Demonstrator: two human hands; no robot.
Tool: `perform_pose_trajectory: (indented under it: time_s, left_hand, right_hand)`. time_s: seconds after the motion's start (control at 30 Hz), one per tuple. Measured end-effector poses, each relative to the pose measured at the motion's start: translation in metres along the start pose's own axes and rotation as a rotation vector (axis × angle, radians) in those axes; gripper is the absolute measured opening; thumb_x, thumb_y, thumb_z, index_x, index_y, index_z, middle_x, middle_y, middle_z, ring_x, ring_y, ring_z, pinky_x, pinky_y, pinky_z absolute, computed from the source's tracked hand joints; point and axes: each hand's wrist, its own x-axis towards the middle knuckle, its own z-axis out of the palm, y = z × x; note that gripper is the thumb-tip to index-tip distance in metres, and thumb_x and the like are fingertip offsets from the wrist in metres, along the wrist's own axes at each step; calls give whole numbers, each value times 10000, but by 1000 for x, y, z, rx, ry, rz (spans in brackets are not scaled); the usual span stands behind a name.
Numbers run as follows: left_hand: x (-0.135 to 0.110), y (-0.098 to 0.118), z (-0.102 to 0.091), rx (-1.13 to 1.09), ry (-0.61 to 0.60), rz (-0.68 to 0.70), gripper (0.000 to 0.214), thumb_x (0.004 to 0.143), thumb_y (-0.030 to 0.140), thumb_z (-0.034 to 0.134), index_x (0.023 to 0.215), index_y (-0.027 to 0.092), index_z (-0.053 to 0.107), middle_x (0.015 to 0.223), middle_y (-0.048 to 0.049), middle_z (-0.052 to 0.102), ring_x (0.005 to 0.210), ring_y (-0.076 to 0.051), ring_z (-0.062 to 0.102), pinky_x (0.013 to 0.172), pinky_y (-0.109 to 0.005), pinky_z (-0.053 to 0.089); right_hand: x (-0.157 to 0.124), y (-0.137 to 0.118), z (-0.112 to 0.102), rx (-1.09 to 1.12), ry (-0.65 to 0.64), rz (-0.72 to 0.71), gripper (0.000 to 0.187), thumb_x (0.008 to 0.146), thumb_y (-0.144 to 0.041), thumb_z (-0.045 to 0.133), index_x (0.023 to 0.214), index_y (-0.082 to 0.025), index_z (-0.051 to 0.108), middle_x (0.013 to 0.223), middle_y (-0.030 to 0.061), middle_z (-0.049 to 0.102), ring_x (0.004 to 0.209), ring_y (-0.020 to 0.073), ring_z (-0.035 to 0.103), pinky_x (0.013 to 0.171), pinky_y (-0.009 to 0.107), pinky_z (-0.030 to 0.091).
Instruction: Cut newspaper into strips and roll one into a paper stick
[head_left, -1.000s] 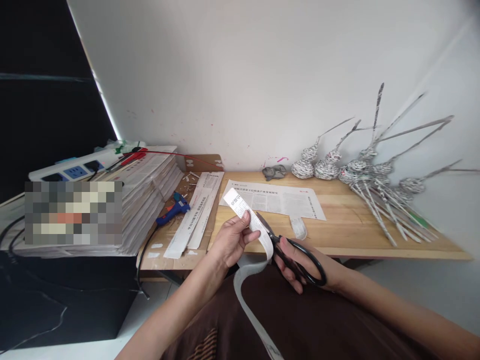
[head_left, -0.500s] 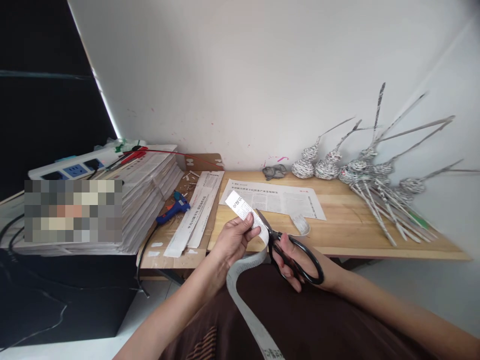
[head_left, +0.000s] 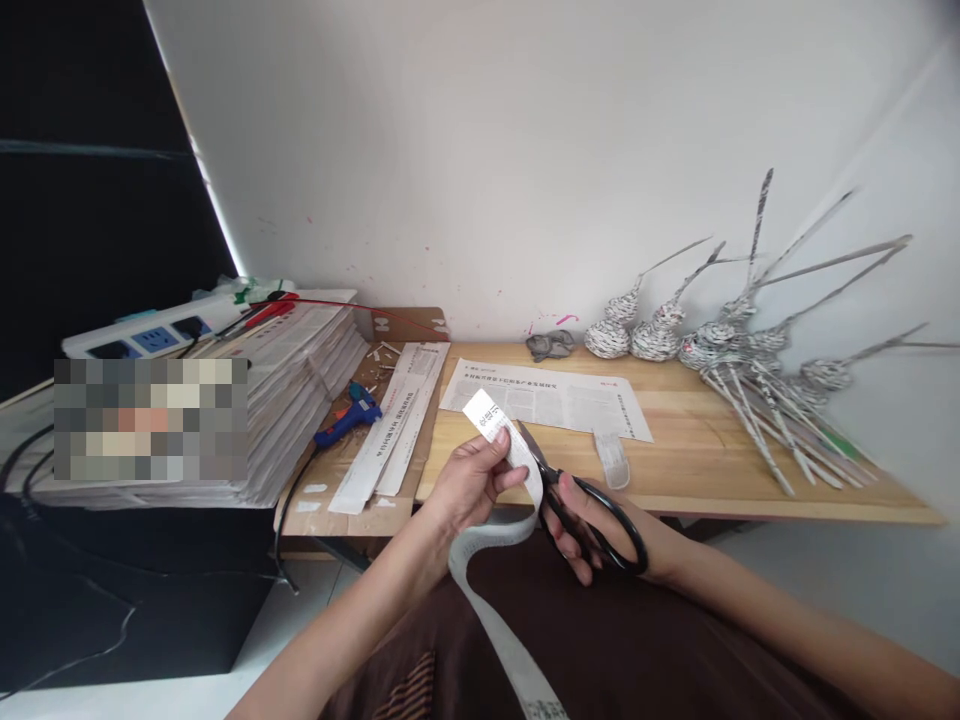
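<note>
Right grip point(head_left: 600, 512) on scissors point(head_left: 553, 478); newspaper point(head_left: 551, 402) beyond

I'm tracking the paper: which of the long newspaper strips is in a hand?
The curling strip pinched in the left hand, running down over the brown cloth; the two straight strips beside the blue glue gun lie on cardboard.
</note>
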Motion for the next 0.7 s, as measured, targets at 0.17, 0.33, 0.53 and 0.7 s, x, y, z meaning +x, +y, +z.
perform_pose_trajectory:
  time_s: [0.17,0.33,0.53,0.7]
  left_hand:
    - [0,-1,3,-39,23,-5,101,722,121,773,795,91,711,749,-36,703,611,-69,658,570,-112,550]
    - [4,-4,1,-93,13,15,68,737,80,746,797,94,717,760,-26,700,639,-68,663,610,-122,565]
    - [2,-2,-1,-77,0,41,52,758,106,733,806,98,714,760,-28,692,646,-74,660,610,-129,573]
    - [0,2,-2,-56,11,21,227,825,295,688,987,136,699,779,-35,690,599,-102,658,557,-210,604]
  right_hand:
    - [5,6,-1,52,-26,-27,679,871,-767,251,763,-155,525,587,-19,511,428,92,527,407,195,303]
    - [2,4,0,20,-7,-28,676,858,-784,241,717,-166,477,539,-39,473,357,71,466,364,183,283]
    - [-3,-4,3,-66,69,6,651,803,-818,333,664,-188,419,471,-67,428,289,54,400,324,178,295]
    - [-3,-1,0,-34,26,21,639,831,-788,341,689,-175,458,501,-54,464,309,55,416,333,177,311]
